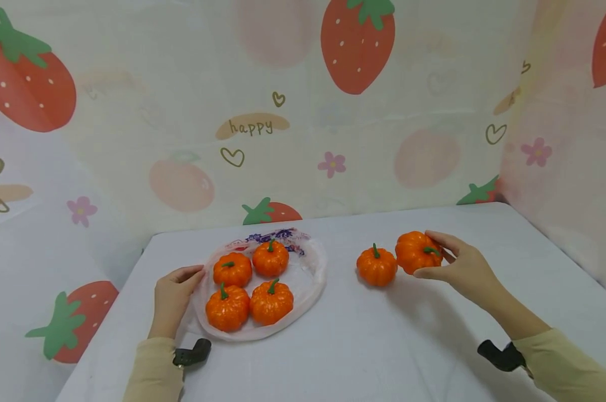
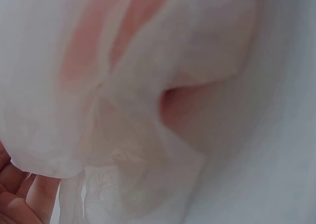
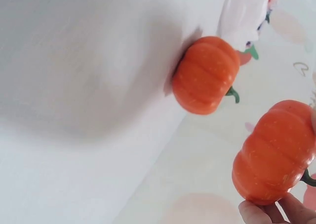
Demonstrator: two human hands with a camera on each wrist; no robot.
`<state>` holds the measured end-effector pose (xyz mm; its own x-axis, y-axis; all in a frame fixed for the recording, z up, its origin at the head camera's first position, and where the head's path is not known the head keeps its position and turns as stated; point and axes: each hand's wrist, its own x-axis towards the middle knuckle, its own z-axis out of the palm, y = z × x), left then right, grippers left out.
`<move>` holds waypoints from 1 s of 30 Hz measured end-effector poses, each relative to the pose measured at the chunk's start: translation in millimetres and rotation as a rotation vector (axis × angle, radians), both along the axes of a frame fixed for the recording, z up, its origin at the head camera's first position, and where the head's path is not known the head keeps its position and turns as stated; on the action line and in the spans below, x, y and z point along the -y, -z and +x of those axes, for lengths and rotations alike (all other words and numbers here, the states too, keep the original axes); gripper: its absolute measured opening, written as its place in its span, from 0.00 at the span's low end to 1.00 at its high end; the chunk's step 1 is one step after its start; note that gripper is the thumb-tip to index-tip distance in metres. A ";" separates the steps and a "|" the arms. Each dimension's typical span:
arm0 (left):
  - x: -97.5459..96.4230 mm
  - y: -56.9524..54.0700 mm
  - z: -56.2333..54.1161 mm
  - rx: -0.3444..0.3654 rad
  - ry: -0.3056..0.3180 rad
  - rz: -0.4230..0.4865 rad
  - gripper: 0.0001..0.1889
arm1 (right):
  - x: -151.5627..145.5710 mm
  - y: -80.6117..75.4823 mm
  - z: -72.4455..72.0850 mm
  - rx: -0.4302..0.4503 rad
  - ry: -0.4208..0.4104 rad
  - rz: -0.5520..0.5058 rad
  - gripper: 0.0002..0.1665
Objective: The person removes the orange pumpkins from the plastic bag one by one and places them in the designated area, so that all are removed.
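Observation:
My right hand point(image 1: 458, 271) holds a small orange pumpkin point(image 1: 414, 252) between thumb and fingers, its green stem tilted to the right. In the right wrist view this pumpkin point(image 3: 276, 152) hangs above the table, apart from a second pumpkin point(image 3: 206, 75). That second pumpkin point(image 1: 377, 267) stands upright on the table just left of the held one. At the left, my left hand point(image 1: 174, 296) pinches the rim of a white plastic bag point(image 1: 308, 290) spread open. Several pumpkins point(image 1: 271, 301) sit inside it. The bag's thin film point(image 2: 133, 135) fills most of the left wrist view.
A white cloth covers the table point(image 1: 353, 346). Behind it rises a curtain point(image 1: 303, 167) printed with strawberries, hearts and flowers, and similar cloth hangs at both sides. Dark wrist cameras sit on both sleeves.

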<state>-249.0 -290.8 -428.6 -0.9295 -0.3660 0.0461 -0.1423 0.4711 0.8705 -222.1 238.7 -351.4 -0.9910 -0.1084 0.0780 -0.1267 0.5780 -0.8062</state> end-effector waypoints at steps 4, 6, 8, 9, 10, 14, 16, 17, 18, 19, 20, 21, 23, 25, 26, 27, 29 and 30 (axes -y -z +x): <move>-0.1 0.2 0.1 -0.001 -0.001 0.006 0.23 | -7.0 1.3 -1.2 0.010 0.014 0.008 0.53; -0.2 0.4 0.0 -0.004 -0.001 0.005 0.23 | -10.9 2.4 -2.3 0.025 0.020 0.011 0.54; -0.2 0.6 0.0 -0.006 -0.002 0.005 0.23 | -14.7 3.7 -3.4 0.040 0.027 0.007 0.54; -0.3 0.7 -0.1 -0.006 -0.003 0.006 0.23 | -16.4 4.3 -4.1 0.046 0.030 0.008 0.55; -0.5 0.7 0.1 -0.004 -0.002 0.008 0.23 | -17.9 4.9 -4.9 0.053 0.033 0.010 0.55; -1.1 -0.1 0.6 -0.005 -0.004 0.014 0.23 | -22.0 6.9 -9.0 0.073 0.047 0.020 0.56; -1.3 -0.7 0.8 -0.010 -0.006 0.012 0.22 | -23.3 7.8 -11.7 0.081 0.051 0.027 0.57; -1.2 -1.0 0.8 -0.013 -0.008 0.009 0.22 | -24.2 8.4 -13.2 0.083 0.054 0.031 0.58; -1.1 -1.1 0.7 -0.016 -0.010 0.007 0.21 | -25.1 9.2 -15.0 0.084 0.056 0.040 0.58; -1.0 -1.3 0.6 -0.018 -0.011 0.005 0.21 | -26.3 10.0 -16.7 0.086 0.059 0.048 0.58; -0.9 -1.2 0.4 -0.019 -0.012 0.001 0.21 | -27.6 10.9 -18.4 0.087 0.061 0.057 0.58; -0.7 -1.0 0.2 -0.020 -0.011 -0.002 0.21 | -28.5 11.7 -20.0 0.089 0.066 0.063 0.58; -0.4 -0.6 -0.2 -0.020 -0.010 -0.008 0.21 | -30.9 13.7 -23.4 0.090 0.073 0.075 0.58; -0.2 -0.2 -0.4 -0.021 -0.007 -0.011 0.21 | -33.0 15.4 -26.5 0.086 0.076 0.082 0.58; -0.1 -0.1 -0.4 -0.021 -0.006 -0.013 0.22 | -33.9 16.2 -27.9 0.087 0.076 0.082 0.58; -0.1 0.0 -0.3 -0.020 -0.005 -0.013 0.22 | -34.6 17.0 -29.2 0.088 0.076 0.081 0.58; -0.1 0.1 0.0 -0.017 -0.002 -0.015 0.22 | -36.8 18.3 -31.4 0.090 0.074 0.085 0.58; -0.1 0.0 0.1 -0.014 -0.002 -0.014 0.22 | -37.7 19.0 -32.5 0.095 0.074 0.090 0.58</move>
<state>-248.9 -290.7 -428.6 -0.9279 -0.3672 0.0645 -0.1307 0.4825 0.8661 -254.6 276.4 -370.4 -0.9991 -0.0369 -0.0230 -0.0067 0.6532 -0.7571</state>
